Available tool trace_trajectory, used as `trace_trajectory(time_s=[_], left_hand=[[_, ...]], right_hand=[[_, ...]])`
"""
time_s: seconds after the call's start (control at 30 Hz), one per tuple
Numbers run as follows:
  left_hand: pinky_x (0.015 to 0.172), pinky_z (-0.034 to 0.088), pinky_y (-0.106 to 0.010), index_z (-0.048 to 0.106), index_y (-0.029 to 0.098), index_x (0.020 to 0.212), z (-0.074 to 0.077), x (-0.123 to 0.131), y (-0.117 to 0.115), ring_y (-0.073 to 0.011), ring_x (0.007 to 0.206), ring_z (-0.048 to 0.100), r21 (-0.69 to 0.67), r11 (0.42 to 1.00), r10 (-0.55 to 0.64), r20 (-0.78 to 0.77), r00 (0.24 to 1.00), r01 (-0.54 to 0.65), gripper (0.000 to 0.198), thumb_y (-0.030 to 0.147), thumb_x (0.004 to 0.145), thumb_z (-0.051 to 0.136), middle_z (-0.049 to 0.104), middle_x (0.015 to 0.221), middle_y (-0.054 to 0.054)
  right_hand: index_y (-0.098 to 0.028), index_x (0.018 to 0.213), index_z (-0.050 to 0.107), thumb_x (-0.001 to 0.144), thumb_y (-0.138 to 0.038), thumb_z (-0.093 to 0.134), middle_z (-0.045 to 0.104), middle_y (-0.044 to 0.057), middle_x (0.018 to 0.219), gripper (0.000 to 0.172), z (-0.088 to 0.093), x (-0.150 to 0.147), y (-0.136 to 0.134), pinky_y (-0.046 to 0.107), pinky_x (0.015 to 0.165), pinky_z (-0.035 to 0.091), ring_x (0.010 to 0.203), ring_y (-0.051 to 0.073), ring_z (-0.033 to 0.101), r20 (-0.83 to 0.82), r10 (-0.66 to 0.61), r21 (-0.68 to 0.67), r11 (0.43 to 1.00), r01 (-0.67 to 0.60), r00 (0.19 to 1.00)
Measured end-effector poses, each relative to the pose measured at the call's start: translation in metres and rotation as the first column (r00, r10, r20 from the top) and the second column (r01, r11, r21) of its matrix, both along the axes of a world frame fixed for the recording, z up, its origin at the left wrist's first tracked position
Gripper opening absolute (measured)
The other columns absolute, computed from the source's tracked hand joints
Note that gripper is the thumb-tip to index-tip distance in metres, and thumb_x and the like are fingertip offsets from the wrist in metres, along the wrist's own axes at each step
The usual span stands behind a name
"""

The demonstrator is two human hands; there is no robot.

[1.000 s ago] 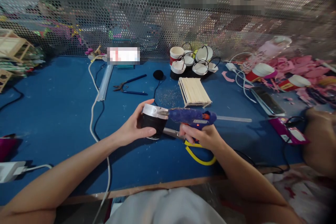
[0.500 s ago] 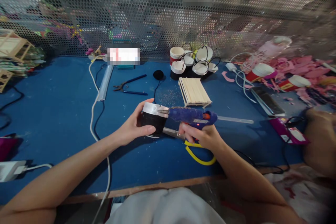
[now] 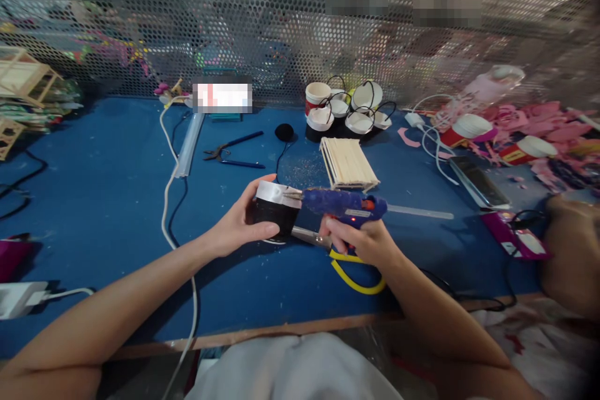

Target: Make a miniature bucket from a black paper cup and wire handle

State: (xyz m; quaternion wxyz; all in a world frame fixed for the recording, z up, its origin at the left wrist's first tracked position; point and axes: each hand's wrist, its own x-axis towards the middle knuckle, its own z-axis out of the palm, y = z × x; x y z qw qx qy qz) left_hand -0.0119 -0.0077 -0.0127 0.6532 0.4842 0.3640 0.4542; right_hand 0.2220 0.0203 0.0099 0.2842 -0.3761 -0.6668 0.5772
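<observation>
Black-wrapped cup (image 3: 281,212): in the head view it sits in the left hand (image 3: 244,222), over the middle of the blue worktop (image 3: 117,200), between its front and back edges. Whether its base touches the surface I cannot tell. The left hand is part-open, curved round the cup's side, thumb across the black front. The right hand (image 3: 360,240) is closed round the handle of a blue glue gun (image 3: 328,201), fingers bent by the trigger; whether they squeeze it, I cannot tell. The nozzle is at the right side of the white band (image 3: 272,190) round the cup's top.

The step in hand looks like putting glue on that band. The next move, I judge, calls for a firm left grip and a steady tip, with the left fingers clear of the hot metal.

Scissors (image 3: 309,236) lie just under the gun, towards the front edge. Behind are a small stick bench (image 3: 349,162) and, near the back edge, cups with thin black loops (image 3: 319,119).
</observation>
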Motion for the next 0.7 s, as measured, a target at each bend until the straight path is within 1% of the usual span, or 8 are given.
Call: trace_trajectory(time_s=[0.17,0.23,0.3,0.37,0.43,0.57,0.67,0.7], left_hand=[[0.086,0.045,-0.036,0.025,0.027,0.136,-0.0002,0.0003,0.0006,-0.0258,0.107,0.051,0.016,1.0,0.011,-0.023,1.0,-0.01,0.085,0.037,0.065,0.073,0.049,0.125,-0.011],[0.084,0.046,-0.036,0.024,0.026,0.136,-0.0007,-0.0001,0.0017,-0.025,0.104,0.053,0.053,0.997,0.058,-0.084,0.995,-0.054,0.088,0.036,0.064,0.073,0.05,0.122,-0.011],[0.084,0.047,-0.036,0.022,0.025,0.136,-0.0012,-0.0005,0.0031,-0.024,0.102,0.054,0.148,0.977,0.182,-0.183,0.966,-0.156,0.092,0.035,0.062,0.075,0.05,0.119,-0.01],[0.087,0.045,-0.038,0.021,0.025,0.137,-0.0016,-0.0007,0.0042,-0.0235,0.101,0.054,0.276,0.925,0.335,-0.271,0.902,-0.26,0.095,0.033,0.06,0.077,0.05,0.116,-0.01],[0.09,0.043,-0.039,0.02,0.024,0.137,-0.0015,-0.0004,0.0047,-0.0234,0.102,0.053,0.383,0.872,0.436,-0.325,0.839,-0.306,0.096,0.033,0.06,0.077,0.05,0.115,-0.009],[0.092,0.042,-0.039,0.02,0.022,0.136,0.0008,0.0016,0.0041,-0.0234,0.104,0.052,0.499,0.816,0.507,-0.373,0.777,-0.292,0.096,0.034,0.06,0.077,0.048,0.116,-0.01],[0.092,0.042,-0.038,0.02,0.021,0.136,0.0025,0.0022,0.0033,-0.024,0.106,0.051,0.514,0.807,0.521,-0.391,0.758,-0.29,0.096,0.034,0.059,0.077,0.048,0.117,-0.01],[0.092,0.042,-0.038,0.019,0.021,0.136,0.0025,0.0019,0.0031,-0.0241,0.106,0.05,0.506,0.812,0.519,-0.396,0.757,-0.292,0.097,0.034,0.06,0.077,0.048,0.118,-0.011]], right_hand=[[-0.014,0.067,0.06,0.081,-0.032,0.054,0.047,-0.005,0.041,0.024,0.0028,0.0,-0.0012,0.025,0.047,0.043,0.039,0.007,0.044,0.057,0.051,-0.018,0.999,-0.05,0.997],[-0.014,0.067,0.06,0.082,-0.031,0.053,0.047,-0.005,0.041,0.024,0.0037,0.0013,-0.0028,0.024,0.047,0.043,0.039,0.007,0.044,0.076,0.038,0.013,0.999,-0.039,0.996],[-0.015,0.068,0.059,0.083,-0.03,0.052,0.048,-0.004,0.044,0.023,0.0032,0.003,-0.0047,0.023,0.045,0.042,0.04,0.007,0.045,0.085,-0.02,0.088,0.996,0.012,0.996],[-0.015,0.07,0.059,0.082,-0.029,0.053,0.051,-0.003,0.048,0.019,0.0014,0.004,-0.0064,0.022,0.044,0.042,0.042,0.008,0.048,0.121,-0.109,0.197,0.977,0.084,0.987],[-0.016,0.072,0.058,0.08,-0.028,0.056,0.055,-0.002,0.053,0.014,-0.0009,0.0035,-0.0074,0.023,0.046,0.044,0.045,0.009,0.052,0.165,-0.186,0.32,0.939,0.126,0.969],[-0.018,0.071,0.057,0.075,-0.025,0.062,0.058,0.0,0.062,0.009,-0.0034,0.0004,-0.0069,0.026,0.054,0.046,0.053,0.011,0.056,0.207,-0.228,0.47,0.876,0.108,0.952],[-0.019,0.069,0.057,0.074,-0.024,0.062,0.059,0.0,0.066,0.009,-0.0052,0.0005,-0.0057,0.027,0.057,0.046,0.057,0.012,0.057,0.219,-0.244,0.548,0.832,0.088,0.945],[-0.019,0.069,0.057,0.073,-0.024,0.063,0.06,0.0,0.066,0.009,-0.0062,0.0011,-0.0054,0.027,0.057,0.046,0.057,0.012,0.057,0.214,-0.25,0.548,0.831,0.096,0.944]])
